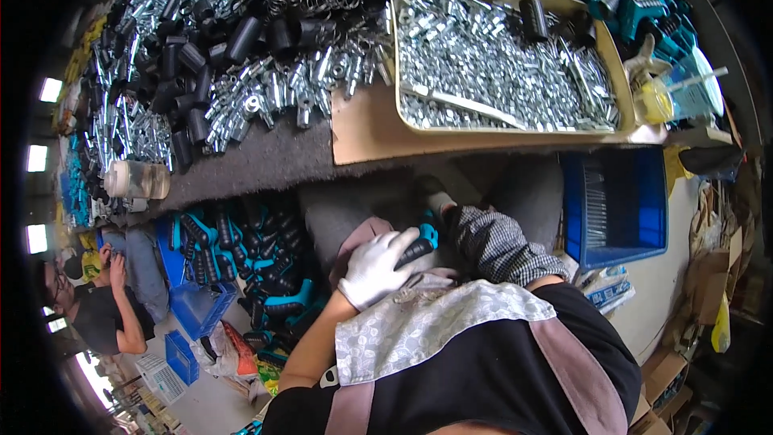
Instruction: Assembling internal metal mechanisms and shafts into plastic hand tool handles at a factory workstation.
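Bench (266,157) ahead, and the teal-and-black tool (417,251) is clasped by the left hand (375,268), slanting forward-right; the right hand's hold is hidden.

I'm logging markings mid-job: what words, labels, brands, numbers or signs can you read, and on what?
No text can be read in this view.
Blue-and-white plastic packet: any print is too small and blurred.
Green-and-yellow bag: too blurred.
Teal-and-black tool housing in the gloved left hand: no readable marking.
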Motion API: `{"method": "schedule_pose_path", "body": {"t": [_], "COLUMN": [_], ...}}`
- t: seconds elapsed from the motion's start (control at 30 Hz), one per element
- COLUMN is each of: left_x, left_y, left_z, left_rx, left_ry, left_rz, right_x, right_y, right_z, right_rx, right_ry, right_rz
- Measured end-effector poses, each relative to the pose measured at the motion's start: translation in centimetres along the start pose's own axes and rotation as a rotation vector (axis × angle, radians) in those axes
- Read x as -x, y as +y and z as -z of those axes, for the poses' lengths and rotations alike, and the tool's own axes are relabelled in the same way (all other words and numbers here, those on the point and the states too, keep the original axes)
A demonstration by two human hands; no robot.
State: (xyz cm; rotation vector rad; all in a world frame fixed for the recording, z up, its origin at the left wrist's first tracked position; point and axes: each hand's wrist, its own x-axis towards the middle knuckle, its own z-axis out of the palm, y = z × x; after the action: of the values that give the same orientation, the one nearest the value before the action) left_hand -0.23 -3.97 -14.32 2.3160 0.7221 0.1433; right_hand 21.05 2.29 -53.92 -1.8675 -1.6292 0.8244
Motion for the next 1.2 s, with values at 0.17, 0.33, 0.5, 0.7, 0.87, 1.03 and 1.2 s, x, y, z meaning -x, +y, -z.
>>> {"method": "schedule_pose_path", "body": {"t": [0.17, 0.33, 0.5, 0.7, 0.87, 1.03, 1.2], "left_x": [-0.1, -2.2, -3.3, -4.7, -5.8, -5.5, -8.0], "left_y": [-1.4, -1.8, -1.1, -0.5, -1.7, -2.9, -5.5], "left_z": [-1.2, -1.2, -0.9, -3.5, -7.5, -6.9, -12.9], "left_rx": [0.016, 0.056, 0.045, 0.036, 0.013, 0.084, 0.156], "left_ry": [-0.001, 0.054, 0.063, 0.241, 0.021, -0.040, 0.020], "left_rz": [0.085, 0.134, 0.119, 0.235, 0.473, 0.508, 0.538], "right_x": [3.1, 0.9, 1.5, 3.2, 5.9, 7.8, 7.5], "right_y": [-2.0, -5.8, -6.2, -5.8, -6.8, -19.6, -14.0], "right_z": [-0.7, -1.1, 1.2, 5.6, 9.3, 17.7, 11.3], "right_rx": [0.001, 0.022, 0.041, 0.070, 0.108, -0.559, -0.210], "right_ry": [-0.073, -0.116, -0.167, -0.223, -0.255, -0.001, 0.322], "right_rz": [0.001, -0.030, -0.054, -0.086, -0.136, -0.274, -0.294]}}
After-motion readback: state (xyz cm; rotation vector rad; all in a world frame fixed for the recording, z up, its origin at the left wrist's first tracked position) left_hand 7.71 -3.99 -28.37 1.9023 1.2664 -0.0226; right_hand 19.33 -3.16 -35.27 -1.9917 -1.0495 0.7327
